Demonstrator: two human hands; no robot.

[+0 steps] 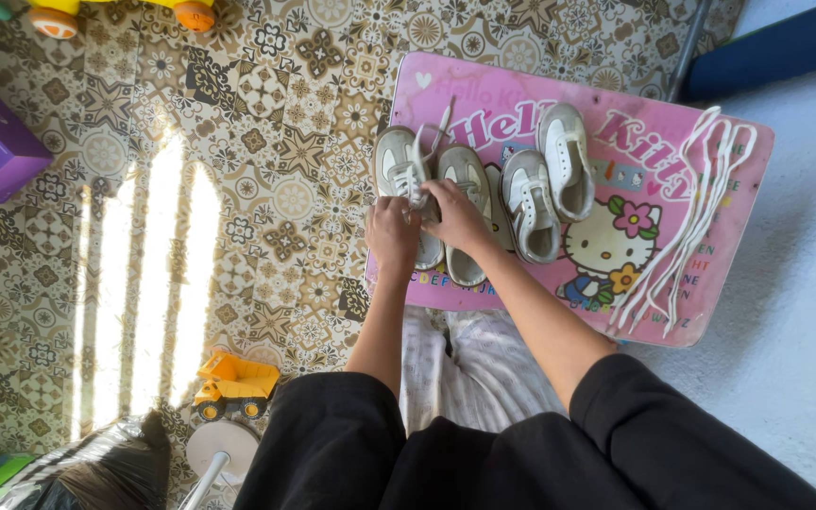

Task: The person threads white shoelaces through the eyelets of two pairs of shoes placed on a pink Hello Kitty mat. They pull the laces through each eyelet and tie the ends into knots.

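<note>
We are gripping the leftmost shoe [399, 175] and its white lace [419, 179] with both hands, left hand [392, 231] and right hand [455, 215] closed, on the pink bench [710, 274].

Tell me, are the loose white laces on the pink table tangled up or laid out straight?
Laid out fairly straight. The loose white laces lie side by side, unknotted, along the pink table, apart from the shoes.

support: small pink cartoon-printed table [521, 90] set on patterned tile floor [266, 142] | on table: four grey-white shoes [531, 203] laid side by side | loose white laces [691, 208] laid near right edge
</note>
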